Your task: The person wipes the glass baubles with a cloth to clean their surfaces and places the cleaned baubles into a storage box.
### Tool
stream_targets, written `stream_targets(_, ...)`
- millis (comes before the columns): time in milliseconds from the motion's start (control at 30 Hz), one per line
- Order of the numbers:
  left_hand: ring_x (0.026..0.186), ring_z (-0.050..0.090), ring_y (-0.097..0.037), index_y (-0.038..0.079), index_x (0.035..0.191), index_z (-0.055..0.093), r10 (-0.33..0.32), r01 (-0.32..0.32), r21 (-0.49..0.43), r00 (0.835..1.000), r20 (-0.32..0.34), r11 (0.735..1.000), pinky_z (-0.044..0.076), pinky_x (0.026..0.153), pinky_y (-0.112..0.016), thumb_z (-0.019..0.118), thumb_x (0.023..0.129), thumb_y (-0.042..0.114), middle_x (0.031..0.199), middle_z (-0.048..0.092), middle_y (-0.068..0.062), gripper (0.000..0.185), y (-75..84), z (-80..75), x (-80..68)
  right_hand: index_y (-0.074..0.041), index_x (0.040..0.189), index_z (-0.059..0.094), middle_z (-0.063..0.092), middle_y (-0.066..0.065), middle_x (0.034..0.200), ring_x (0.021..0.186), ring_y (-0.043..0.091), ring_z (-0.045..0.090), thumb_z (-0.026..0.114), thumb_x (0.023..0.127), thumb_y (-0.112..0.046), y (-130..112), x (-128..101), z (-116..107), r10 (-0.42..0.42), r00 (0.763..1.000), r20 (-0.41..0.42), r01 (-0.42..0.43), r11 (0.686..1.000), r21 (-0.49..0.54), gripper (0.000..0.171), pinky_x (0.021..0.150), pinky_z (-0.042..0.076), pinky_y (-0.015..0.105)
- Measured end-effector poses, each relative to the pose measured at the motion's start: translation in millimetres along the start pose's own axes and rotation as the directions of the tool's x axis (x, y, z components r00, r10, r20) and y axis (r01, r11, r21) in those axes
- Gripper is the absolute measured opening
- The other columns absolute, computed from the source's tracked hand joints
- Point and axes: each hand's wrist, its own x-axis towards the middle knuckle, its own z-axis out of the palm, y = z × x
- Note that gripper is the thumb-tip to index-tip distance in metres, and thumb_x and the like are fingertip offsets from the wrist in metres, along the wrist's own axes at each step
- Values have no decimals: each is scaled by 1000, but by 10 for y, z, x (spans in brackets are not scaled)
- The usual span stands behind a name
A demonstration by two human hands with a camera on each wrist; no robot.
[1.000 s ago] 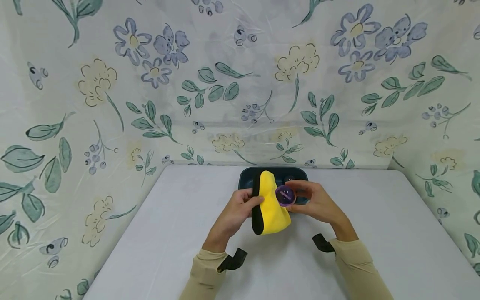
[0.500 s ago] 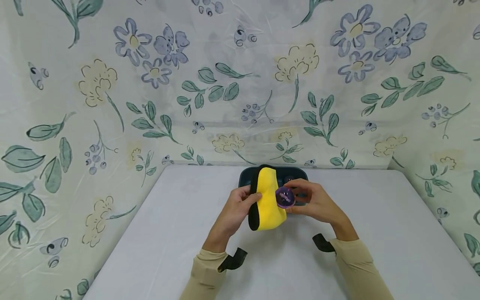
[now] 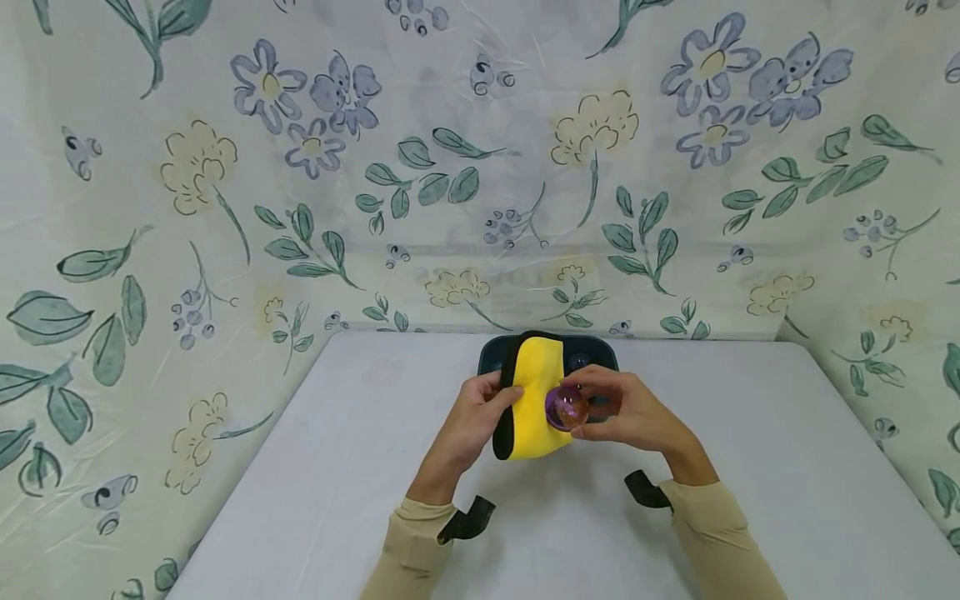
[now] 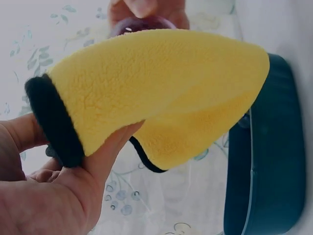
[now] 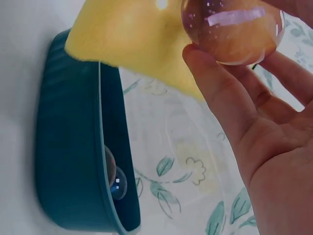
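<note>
My left hand (image 3: 471,417) pinches a yellow cleaning cloth (image 3: 528,417) with black edging, its thumb on the near face. In the left wrist view the cloth (image 4: 156,73) hangs in a fold over the fingers. My right hand (image 3: 637,412) holds a clear purple-tinted glass ball (image 3: 567,407) by its sides with thumb and fingertips. The ball overlaps the cloth's right side in the head view. Seen from the right wrist, the ball (image 5: 232,29) has a pale streak on it, and the cloth (image 5: 132,39) lies just behind it.
Behind the hands, at the table's far edge, stands a dark teal tub (image 3: 491,354), partly covered by the cloth. Clear balls (image 5: 118,183) lie inside it in the right wrist view. A white table (image 3: 360,433) spreads around, with flowered fabric (image 3: 450,208) behind it.
The ball has turned in my right fingers and shifted slightly left and down against the cloth. My left hand has tilted the cloth, and its lower edge has moved up and left.
</note>
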Motion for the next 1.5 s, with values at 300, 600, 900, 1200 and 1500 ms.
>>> stream_targets(300,87,69,-14,-5,133,59,-18,17,24,998,53,1000,63,87,-31,53,104,17,114,69,-20,37,-66,-27,34,-5,134,64,62,17,129,109,15,69,83,82,-3,-36,13,52,-43,999,28,41,998,50,56,90,63,33)
stream_targets(600,87,70,-15,-5,132,60,-25,25,10,998,56,1000,63,88,-31,52,104,18,115,70,-23,37,-83,-34,41,-7,136,63,61,13,128,107,14,69,83,82,0,-54,39,96,-80,997,-8,80,995,62,58,93,62,30)
stream_targets(900,91,72,-16,-5,130,60,-43,42,20,997,63,999,62,95,-36,51,105,21,120,70,-24,37,-103,-45,55,0,137,61,57,22,135,105,14,68,80,84,3,-48,44,114,-111,990,-90,115,992,49,57,94,61,26)
stream_targets(1200,92,74,-16,-6,128,60,-76,74,30,994,82,997,63,92,-36,50,105,21,119,72,-24,37,-102,-30,44,-4,136,64,58,16,135,116,16,68,82,82,2,-64,44,94,-66,984,-167,72,997,34,57,98,59,27)
stream_targets(1500,95,75,-19,-7,129,59,-76,73,29,994,80,997,63,94,-39,51,105,20,120,71,-25,37,-91,-11,45,-1,140,59,56,18,137,117,7,68,81,84,1,-59,54,59,-32,984,-175,44,997,62,61,100,57,25)
